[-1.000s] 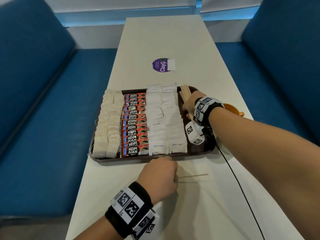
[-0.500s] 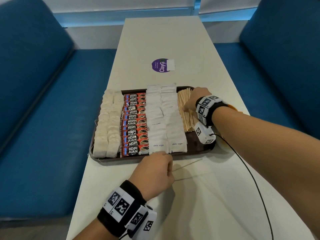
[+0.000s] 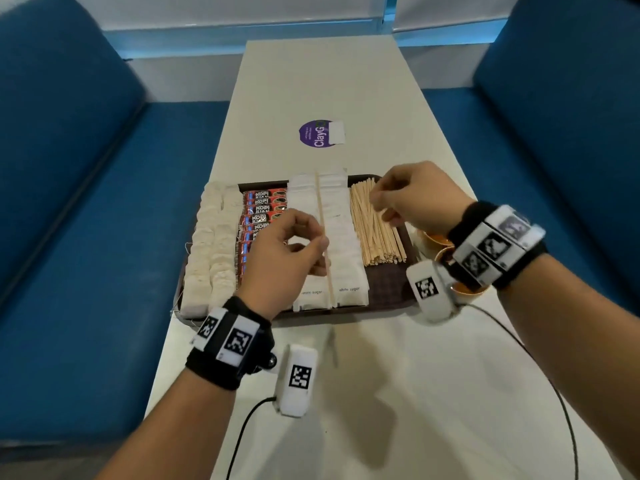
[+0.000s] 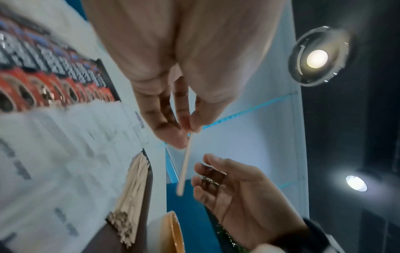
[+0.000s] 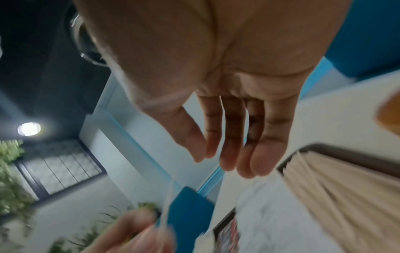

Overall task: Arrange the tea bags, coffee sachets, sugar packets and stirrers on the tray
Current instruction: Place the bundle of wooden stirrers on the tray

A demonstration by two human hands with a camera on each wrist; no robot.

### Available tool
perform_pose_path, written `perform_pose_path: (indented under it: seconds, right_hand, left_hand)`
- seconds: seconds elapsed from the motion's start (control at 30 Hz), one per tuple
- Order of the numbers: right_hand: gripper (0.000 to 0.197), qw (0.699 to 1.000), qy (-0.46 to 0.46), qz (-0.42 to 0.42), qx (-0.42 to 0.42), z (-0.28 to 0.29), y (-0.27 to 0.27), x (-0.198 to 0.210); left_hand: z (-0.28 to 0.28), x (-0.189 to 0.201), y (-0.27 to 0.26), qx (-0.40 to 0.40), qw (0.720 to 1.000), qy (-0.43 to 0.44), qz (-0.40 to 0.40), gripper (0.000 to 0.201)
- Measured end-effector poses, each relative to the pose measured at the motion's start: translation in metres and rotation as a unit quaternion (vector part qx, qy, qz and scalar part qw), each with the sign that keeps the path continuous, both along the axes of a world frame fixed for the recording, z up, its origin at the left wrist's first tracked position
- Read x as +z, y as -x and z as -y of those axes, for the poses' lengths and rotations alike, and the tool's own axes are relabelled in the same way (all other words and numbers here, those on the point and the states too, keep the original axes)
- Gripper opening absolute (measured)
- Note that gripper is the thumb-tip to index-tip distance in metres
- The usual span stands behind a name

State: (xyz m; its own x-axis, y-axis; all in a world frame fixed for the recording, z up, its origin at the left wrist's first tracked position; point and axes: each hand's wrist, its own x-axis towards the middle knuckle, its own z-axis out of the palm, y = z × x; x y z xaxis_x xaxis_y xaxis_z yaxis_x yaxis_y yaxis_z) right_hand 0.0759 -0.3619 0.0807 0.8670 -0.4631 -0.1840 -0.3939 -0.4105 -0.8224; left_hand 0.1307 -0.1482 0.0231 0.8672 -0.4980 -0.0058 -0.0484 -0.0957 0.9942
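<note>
Your left hand (image 3: 289,249) pinches one stirrer (image 3: 323,237) above the tray (image 3: 388,289); your right hand (image 3: 412,199) hovers nearby, fingers relaxed and empty.

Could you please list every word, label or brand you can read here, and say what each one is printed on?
"KOPI JUAN": red coffee sachets on the tray.
"white sugar": nearest two white sugar packets.
"ClayG": purple round sticker on the table; its smaller print and cut-off end are unreadable.
Wristband markers: coded patterns only, no words.
</note>
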Motion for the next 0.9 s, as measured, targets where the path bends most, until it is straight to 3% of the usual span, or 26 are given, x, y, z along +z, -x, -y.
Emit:
perform_pose_path:
  seconds: [0.07, 0.17, 0.4, 0.5, 0.6, 0.7, 0.8, 0.9]
  right_hand:
    - [0.011, 0.997, -0.058, -0.009, 0.048, -0.015, 0.018, -0.006]
    - [0.022, 0.995, -0.070, -0.019, 0.073, -0.030, 0.037, -0.023]
    - [0.014, 0.995, -0.094, 0.027, -0.030, -0.014, 0.033, -0.042]
    - [0.014, 0.996, -0.058, 0.024, -0.061, 0.002, 0.018, -0.045]
    - [0.013, 0.994, 0.075, -0.009, -0.084, 0.020, -0.005, -0.051]
    - [0.011, 0.974, 0.201, -0.100, -0.025, 0.028, -0.031, -0.060]
    - [0.017, 0.947, 0.279, -0.154, 0.028, 0.028, -0.051, -0.073]
    - [0.018, 0.938, 0.299, -0.170, 0.042, 0.032, -0.060, -0.080]
  left_hand:
    - [0.015, 0.002, -0.001, 0.009, 0.999, 0.041, -0.031, 0.012]
    - [0.035, -0.002, -0.004, 0.005, 0.997, 0.055, -0.051, 0.015]
    - [0.068, -0.008, -0.016, -0.021, 0.998, 0.017, -0.054, 0.014]
    - [0.083, -0.009, -0.033, -0.038, 0.994, -0.092, 0.043, 0.011]
    - [0.096, -0.007, -0.047, -0.108, 0.931, -0.290, 0.194, 0.016]
    - [0.109, -0.011, -0.052, -0.202, 0.850, -0.420, 0.246, 0.034]
    - [0.117, -0.017, -0.051, -0.248, 0.784, -0.490, 0.289, 0.042]
    - [0.120, -0.021, -0.048, -0.263, 0.755, -0.512, 0.315, 0.043]
